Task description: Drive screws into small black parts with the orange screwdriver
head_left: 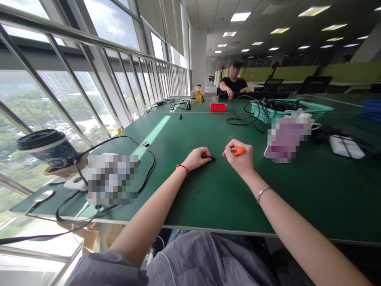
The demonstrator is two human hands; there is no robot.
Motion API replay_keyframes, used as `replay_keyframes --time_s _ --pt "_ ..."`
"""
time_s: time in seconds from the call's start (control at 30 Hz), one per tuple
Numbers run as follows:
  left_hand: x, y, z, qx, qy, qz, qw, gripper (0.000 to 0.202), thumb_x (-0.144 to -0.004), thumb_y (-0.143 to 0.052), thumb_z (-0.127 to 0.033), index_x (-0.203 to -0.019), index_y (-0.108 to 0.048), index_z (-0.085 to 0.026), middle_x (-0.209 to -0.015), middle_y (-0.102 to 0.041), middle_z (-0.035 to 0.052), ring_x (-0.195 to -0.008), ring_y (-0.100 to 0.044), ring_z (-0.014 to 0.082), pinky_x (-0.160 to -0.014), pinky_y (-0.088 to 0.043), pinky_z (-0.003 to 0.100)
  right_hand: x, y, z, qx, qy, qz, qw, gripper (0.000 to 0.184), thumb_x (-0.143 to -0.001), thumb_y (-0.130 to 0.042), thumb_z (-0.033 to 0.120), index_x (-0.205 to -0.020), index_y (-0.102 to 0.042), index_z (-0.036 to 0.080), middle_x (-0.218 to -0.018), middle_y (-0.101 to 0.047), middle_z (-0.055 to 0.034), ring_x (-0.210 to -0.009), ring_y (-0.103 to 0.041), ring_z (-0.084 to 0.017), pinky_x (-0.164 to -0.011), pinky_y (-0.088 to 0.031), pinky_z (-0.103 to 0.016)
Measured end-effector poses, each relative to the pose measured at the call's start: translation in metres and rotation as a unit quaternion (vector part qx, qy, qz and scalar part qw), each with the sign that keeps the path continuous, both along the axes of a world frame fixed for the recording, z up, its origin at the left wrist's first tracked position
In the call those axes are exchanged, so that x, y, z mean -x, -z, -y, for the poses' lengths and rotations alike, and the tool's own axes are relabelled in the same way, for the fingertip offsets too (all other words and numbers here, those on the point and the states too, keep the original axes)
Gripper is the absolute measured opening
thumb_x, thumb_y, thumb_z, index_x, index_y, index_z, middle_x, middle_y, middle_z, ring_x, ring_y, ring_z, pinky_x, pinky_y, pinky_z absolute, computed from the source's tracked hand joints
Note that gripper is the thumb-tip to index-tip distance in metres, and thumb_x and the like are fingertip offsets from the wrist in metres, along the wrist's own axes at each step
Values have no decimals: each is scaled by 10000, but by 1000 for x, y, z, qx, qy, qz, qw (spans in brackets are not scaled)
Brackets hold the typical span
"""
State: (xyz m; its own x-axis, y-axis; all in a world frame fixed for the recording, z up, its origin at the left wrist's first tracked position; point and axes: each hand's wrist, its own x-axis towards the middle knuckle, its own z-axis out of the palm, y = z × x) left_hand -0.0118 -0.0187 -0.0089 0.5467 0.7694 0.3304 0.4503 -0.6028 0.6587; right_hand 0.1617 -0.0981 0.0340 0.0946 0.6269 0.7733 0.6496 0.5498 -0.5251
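My right hand [240, 159] is closed around the orange handle of a screwdriver [238, 151]. Its thin metal shaft points left, and the tip meets a small black part [212, 158] on the green tabletop. Thumb and fingers of my left hand [197, 159] pinch that black part and steady it against the surface. The part is too small to name its kind, and my fingertips cover some of it. A small metal piece [145, 144] lies to the left of my left hand, and a small black piece [180, 116] lies farther back.
A red tray [218, 107] and a jar [199, 93] stand toward the back. At right are a teal basket [320, 108] with cables and a blurred phone [285, 141]. A lidded cup [49, 149] and cables [149, 174] occupy the left. Across the table sits a person [234, 81].
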Motion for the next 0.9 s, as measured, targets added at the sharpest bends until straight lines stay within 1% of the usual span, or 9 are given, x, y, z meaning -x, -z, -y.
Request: replay_keyframes --time_s 0.17,0.3,0.43,0.6,0.73,0.9 --pt "0 0 0 -6 -1 -3 1000 48 -737 -637 -188 -745 -629 -142 -796 -664 32 -741 -609 139 -746 -498 269 0 2 -1 1 -8 2 1000 191 -705 -493 261 -530 -430 220 -468 -476 31 -443 -416 -107 -483 -329 -242" --pt "0 -1 0 -4 0 -2 1000 44 -734 -638 -185 -737 -627 -143 -791 -658 27 -742 -603 137 -746 -495 268 -1 3 -3 9 5 -13 1000 178 -692 -499 244 -526 -438 220 -474 -492 27 -459 -439 -114 -496 -343 -243" --pt "0 -1 1 -7 3 -2 1000 43 -735 -637 -186 -736 -627 -144 -794 -656 27 -747 -603 140 -750 -490 274 -2 4 -3 16 3 -11 1000 179 -688 -504 241 -522 -440 220 -471 -487 28 -459 -442 -117 -497 -343 -246" --pt "0 -1 1 -12 2 -5 1000 36 -745 -630 -183 -737 -623 -149 -802 -663 27 -756 -606 142 -743 -482 269 -2 1 -1 8 25 -20 999 204 -701 -499 260 -514 -426 222 -463 -481 25 -452 -434 -119 -498 -338 -252" --pt "0 -2 3 -17 2 -11 1000 33 -749 -628 -179 -739 -622 -148 -793 -656 22 -755 -603 141 -737 -475 262 -2 1 -1 5 16 -23 1000 208 -715 -494 263 -521 -430 222 -472 -493 20 -456 -444 -119 -503 -339 -251" --pt "0 -2 3 -26 1 -17 1000 24 -747 -624 -173 -747 -623 -149 -797 -649 22 -752 -598 142 -732 -471 263 -2 2 -2 11 7 -15 1000 201 -707 -499 254 -524 -420 222 -471 -474 27 -465 -431 -119 -506 -334 -248"
